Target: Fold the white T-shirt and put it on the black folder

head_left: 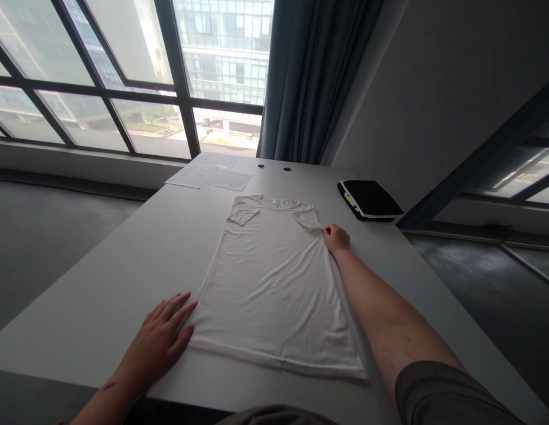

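Observation:
A white T-shirt (274, 289) lies flat on the white table (110, 277), collar at the far end and hem towards me. Its short sleeves are turned inward over the body. My right hand (335, 239) sits at the shirt's right shoulder, fingers curled on the edge just below the sleeve. That forearm runs along the shirt's right side. My left hand (162, 336) rests flat on the table with fingers spread, its edge against the shirt's lower left side near the hem.
Several sheets of paper (212, 174) lie at the far end of the table, near two round holes (274, 168). A black folder (367, 198) lies at the far right. The table's left and right edges drop to a grey floor. Windows and a blue curtain (314, 77) stand beyond.

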### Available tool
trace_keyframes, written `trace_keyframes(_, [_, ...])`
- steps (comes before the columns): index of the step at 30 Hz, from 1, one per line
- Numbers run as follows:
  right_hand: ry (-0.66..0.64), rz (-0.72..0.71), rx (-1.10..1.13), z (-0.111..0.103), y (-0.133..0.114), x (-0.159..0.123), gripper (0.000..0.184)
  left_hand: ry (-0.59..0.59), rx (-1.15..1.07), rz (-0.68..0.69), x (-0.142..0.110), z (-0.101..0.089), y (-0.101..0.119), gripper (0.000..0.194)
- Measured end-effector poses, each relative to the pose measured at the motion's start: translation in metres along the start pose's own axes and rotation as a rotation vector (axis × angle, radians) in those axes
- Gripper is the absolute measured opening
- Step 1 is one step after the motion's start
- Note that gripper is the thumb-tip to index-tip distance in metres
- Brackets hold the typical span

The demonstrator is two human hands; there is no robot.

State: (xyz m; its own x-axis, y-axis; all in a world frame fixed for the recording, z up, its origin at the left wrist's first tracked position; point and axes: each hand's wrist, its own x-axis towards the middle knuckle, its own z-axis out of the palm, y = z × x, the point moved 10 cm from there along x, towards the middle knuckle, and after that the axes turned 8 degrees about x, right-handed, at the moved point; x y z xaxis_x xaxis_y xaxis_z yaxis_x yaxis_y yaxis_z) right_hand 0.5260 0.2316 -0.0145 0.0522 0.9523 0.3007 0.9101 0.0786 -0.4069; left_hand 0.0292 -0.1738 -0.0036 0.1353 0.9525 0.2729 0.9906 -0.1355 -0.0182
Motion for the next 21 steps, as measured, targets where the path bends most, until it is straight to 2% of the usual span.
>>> trace_keyframes(7, [0.032, -0.110, 0.013, -0.004, -0.011, 0.001, 0.025, 0.000, 0.011, 0.009, -0.003, 0.001, -0.001, 0.048])
trace_keyframes(11, [0.005, -0.153, 0.054, -0.005, -0.010, 0.002, 0.022, -0.005, 0.009, 0.006, -0.004, 0.003, -0.001, 0.049])
trace_keyframes(14, [-0.013, -0.169, 0.140, -0.007, -0.007, 0.001, 0.027, -0.002, 0.007, 0.009, -0.005, 0.003, -0.002, 0.050])
trace_keyframes(18, [-0.026, -0.200, 0.256, -0.013, -0.004, -0.009, 0.034, 0.000, -0.006, 0.032, -0.005, 0.002, -0.001, 0.051])
trace_keyframes(21, [-0.012, -0.256, 0.240, -0.022, -0.009, -0.025, 0.040, -0.004, 0.001, 0.055, -0.006, 0.001, -0.001, 0.052])
